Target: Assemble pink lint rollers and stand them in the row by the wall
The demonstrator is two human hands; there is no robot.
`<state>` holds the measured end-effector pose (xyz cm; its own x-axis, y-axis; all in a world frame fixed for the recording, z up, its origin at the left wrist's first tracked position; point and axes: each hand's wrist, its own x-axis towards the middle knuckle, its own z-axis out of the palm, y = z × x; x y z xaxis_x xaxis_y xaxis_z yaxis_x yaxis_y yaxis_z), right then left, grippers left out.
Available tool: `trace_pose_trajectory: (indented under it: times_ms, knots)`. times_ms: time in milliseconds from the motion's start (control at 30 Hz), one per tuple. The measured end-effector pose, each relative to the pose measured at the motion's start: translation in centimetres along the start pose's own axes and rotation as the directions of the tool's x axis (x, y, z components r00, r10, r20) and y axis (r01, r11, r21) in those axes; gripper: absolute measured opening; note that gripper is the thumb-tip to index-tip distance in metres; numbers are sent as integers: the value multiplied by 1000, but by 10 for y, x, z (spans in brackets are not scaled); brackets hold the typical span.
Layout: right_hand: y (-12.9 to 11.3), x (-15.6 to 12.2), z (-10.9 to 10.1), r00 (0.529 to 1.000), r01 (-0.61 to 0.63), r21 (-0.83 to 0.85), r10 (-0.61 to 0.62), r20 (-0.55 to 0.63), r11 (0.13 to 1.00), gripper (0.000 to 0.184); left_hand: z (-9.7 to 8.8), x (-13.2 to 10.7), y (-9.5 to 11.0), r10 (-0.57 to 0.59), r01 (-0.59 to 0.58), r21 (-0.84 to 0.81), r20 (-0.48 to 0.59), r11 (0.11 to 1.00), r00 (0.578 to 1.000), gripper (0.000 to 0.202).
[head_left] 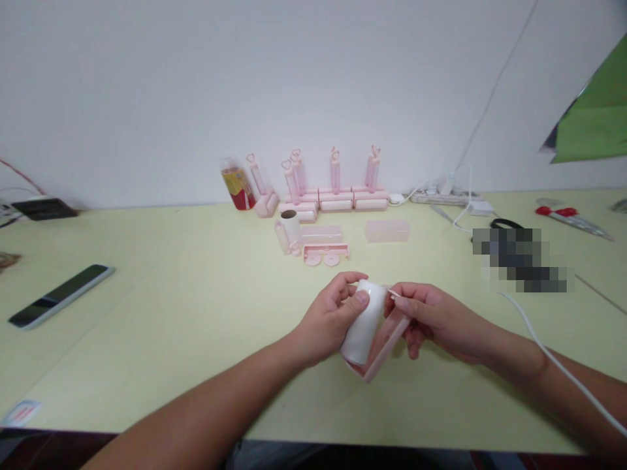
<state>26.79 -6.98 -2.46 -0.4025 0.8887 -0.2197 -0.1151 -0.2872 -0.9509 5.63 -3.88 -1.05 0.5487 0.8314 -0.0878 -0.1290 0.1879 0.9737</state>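
My left hand (337, 313) is closed around a smooth white roll (365, 326), thumb across its upper end. The roll is tilted and lies partly within a long, shallow pink plastic case (386, 339). My right hand (428, 313) grips the case's upper right end, its thumb and forefinger close to the roll's top edge. A thin pale piece shows between those fingertips, too small to name. Beyond my hands are a second white roll (292, 230) standing with its brown core showing, a pink case part (326, 249) and two pink discs (312, 260).
Along the wall stand several pink pieces with heart-shaped tops (335, 173) and a red-yellow packet (238, 186). A clear pink cover (387, 230) lies nearby. A phone (61, 296) is at left; red-handled scissors (573, 219) and a white cable (548, 352) are at right.
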Motion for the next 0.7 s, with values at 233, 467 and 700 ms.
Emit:
trace_pose_trajectory:
  times_ms: [233, 467, 700]
  knots:
    - [-1, -4, 4, 994, -46, 89, 36, 104, 995, 34, -11, -5, 8, 32, -75, 296, 148, 952, 988, 49]
    - [-1, -6, 8, 982, -65, 149, 36, 186, 987, 40, -13, -13, 26, 127, -337, 543, 386, 769, 914, 60]
    - [0, -8, 10, 971, -96, -7, 95, 221, 995, 58, 2, -18, 41, 147, -454, 515, 529, 727, 836, 32]
